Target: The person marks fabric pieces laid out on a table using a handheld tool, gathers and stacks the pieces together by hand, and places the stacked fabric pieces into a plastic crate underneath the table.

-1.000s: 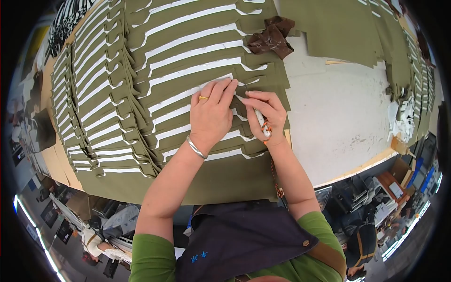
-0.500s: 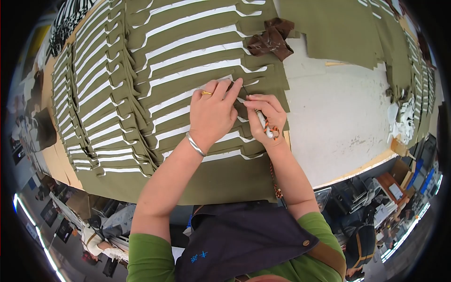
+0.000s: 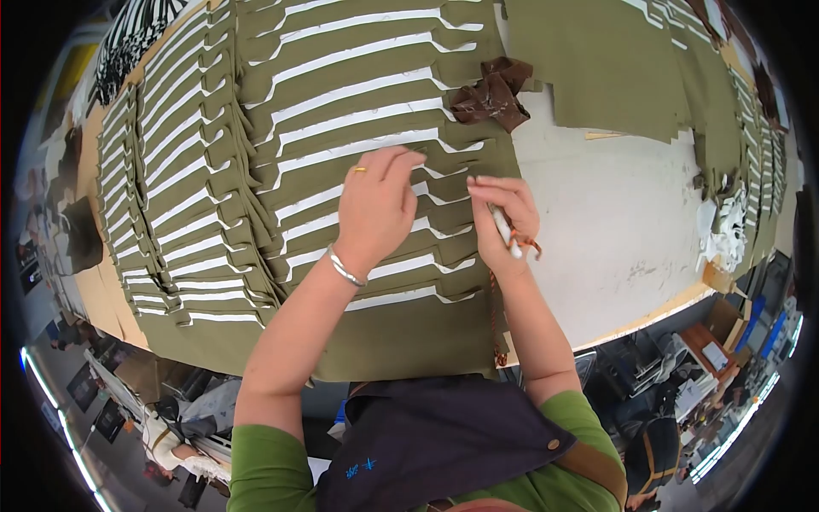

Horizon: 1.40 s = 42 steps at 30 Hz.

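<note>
Nearest you is your dark apron (image 3: 444, 435), and past it lies the bare front of the olive cloth (image 3: 401, 341) on the table (image 3: 606, 222). Over the cloth, your right hand (image 3: 510, 218) grips a white-handled tool (image 3: 501, 226) with an orange cord (image 3: 524, 243), thumb and fingertips drawn together. Your left hand (image 3: 380, 200) is beside it, fingers bent above the white strips (image 3: 358, 118); whether they pinch anything, I cannot tell. The strips lie in rows on the cloth, under and beyond your hands. Farther off, a crumpled brown scrap (image 3: 495, 96) sits at the cloth's right edge, with more olive pieces (image 3: 606, 68) beyond.
</note>
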Motion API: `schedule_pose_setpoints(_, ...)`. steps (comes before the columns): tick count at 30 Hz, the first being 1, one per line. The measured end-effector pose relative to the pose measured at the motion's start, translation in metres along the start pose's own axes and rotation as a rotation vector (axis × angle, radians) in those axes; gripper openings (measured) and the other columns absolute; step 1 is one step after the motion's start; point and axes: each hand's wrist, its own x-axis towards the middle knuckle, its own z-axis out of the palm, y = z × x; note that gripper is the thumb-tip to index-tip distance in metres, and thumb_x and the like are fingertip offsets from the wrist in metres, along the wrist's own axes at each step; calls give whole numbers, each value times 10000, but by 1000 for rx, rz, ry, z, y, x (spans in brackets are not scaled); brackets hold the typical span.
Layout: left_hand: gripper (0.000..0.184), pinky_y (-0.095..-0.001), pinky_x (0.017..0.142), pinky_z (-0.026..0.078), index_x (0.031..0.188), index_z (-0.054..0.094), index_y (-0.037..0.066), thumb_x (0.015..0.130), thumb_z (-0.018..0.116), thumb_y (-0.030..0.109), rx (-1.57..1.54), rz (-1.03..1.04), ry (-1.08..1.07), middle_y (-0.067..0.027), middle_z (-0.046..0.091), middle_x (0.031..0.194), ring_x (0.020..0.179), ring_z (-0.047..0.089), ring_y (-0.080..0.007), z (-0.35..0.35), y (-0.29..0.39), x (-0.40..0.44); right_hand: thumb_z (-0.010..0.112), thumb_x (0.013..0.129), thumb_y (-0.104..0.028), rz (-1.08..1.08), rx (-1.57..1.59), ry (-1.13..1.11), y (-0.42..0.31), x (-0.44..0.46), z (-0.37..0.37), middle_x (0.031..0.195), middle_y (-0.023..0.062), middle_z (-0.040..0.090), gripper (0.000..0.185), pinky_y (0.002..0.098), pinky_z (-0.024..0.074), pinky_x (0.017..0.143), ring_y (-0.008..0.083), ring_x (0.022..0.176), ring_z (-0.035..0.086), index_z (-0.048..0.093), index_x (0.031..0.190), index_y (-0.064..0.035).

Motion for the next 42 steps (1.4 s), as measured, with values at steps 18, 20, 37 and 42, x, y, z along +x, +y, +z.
schedule_pose_setpoints(18,535,-370,917,417,1224,583,86,693,624,50,244,147,1,-8,574,1235,1137,528,-186,18,9,15,674,701,88,-150,-186,-158,16,11,11,958,94,656,239,283,543,701,229,847,669,726,870,-73)
schedule_pose_setpoints(20,541,-371,899,426,1227,572,84,692,588,9,144,107,-17,-28,580,1220,1129,537,-221,11,15,16,674,707,89,-136,-90,-157,15,10,8,955,99,659,231,286,542,708,226,847,669,724,869,-67)
schedule_pose_setpoints(37,574,-382,893,442,1215,600,111,659,578,-34,171,112,27,-12,571,1240,1132,538,-232,17,0,55,683,722,86,-118,-191,-48,27,54,24,973,89,654,241,292,528,712,220,840,655,716,901,-72)
schedule_pose_setpoints(42,493,-358,905,427,1202,615,108,715,618,32,238,122,36,-5,593,1209,1109,541,-190,18,2,56,690,656,98,-229,-251,-150,35,45,24,988,92,636,280,296,533,703,243,851,652,711,879,-70)
